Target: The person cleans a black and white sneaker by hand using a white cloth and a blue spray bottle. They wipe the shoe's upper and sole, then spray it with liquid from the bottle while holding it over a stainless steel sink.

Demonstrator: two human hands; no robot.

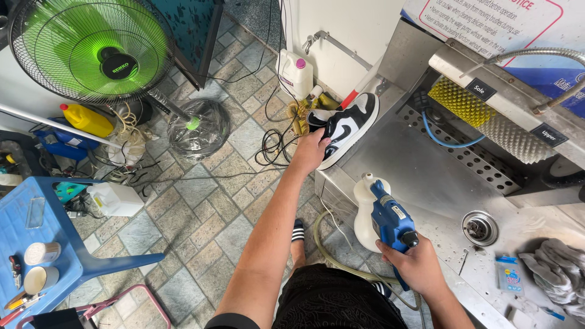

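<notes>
At the basin's left edge, the left hand (309, 152) grips a black-and-white sneaker (344, 127), fingers hidden behind it. Further right, the right hand (416, 263) is closed around a blue spray gun (390, 219), its white bottle (365, 213) partly obscured.

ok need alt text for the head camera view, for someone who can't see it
Seen from above, a person's left hand holds a black and white sneaker at the edge of a steel wash basin, while the right hand grips a blue spray gun beside a white bottle. A green fan stands on the tiled floor.
</notes>
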